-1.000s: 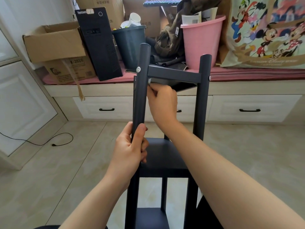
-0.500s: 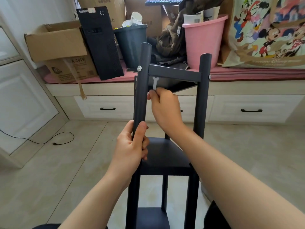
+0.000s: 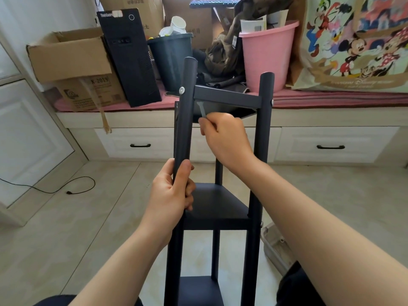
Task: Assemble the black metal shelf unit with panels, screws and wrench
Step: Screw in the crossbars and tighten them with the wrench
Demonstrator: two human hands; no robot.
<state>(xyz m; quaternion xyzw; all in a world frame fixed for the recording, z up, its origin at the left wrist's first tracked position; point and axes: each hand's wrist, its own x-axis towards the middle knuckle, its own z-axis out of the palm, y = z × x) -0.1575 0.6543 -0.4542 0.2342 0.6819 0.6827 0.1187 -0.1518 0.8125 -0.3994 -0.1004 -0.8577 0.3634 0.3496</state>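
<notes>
Left hand (image 3: 174, 193): I grip the upright left post (image 3: 185, 120).
Right hand (image 3: 225, 133): I pinch the wrench (image 3: 202, 109), pointing up beneath the top panel (image 3: 227, 96), nearer the fastener.

One black shelf unit (image 3: 212, 208) is seen, with three panels, three visible posts and two silver screws (image 3: 181, 90). One wrench (image 3: 202, 111) is counted, and two hands. Behind, two buckets, one computer tower (image 3: 130, 60) and two drawer handles are counted.

Home room: tiled floor (image 3: 66, 228), window-seat drawers (image 3: 141, 142), cardboard box (image 3: 72, 62), pink bucket (image 3: 267, 60).
</notes>
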